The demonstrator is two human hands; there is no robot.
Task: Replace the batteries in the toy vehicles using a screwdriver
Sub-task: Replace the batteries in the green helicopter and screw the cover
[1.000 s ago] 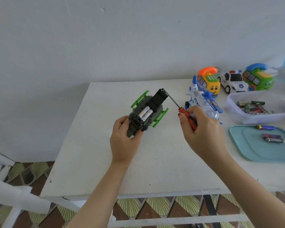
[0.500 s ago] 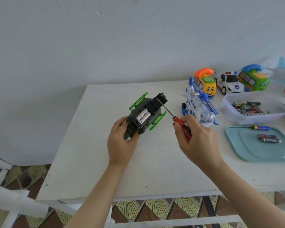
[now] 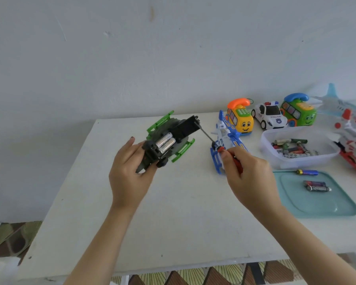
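we count seven plastic toy vehicles [image 3: 270, 118], one red-handled steel screwdriver [image 3: 207, 136], two silver batteries [image 3: 165, 143] in the green-and-black toy [image 3: 185, 128], two black batteries [image 3: 317, 186] on one teal plastic lid [image 3: 317, 206], and one clear plastic tub [image 3: 292, 163].

The toy vehicle [image 3: 169, 140] in my left hand [image 3: 127, 175] is hard plastic. Its dark body is matt and its bright green side rails are a little shinier. The two batteries [image 3: 165, 143] seated in it have shiny, foil-like wrappers. The screwdriver [image 3: 207, 135] in my right hand [image 3: 247, 177] has a thin, dull metal shaft and a glossy red plastic handle. The table [image 3: 173, 212] is painted white, matt and lightly scuffed. The tub [image 3: 296, 161] is clear, smooth plastic, the teal tray [image 3: 317, 204] smooth and faintly glossy, and the police car [image 3: 269, 118] glossy plastic. The wall [image 3: 173, 58] is matt, uneven plaster.
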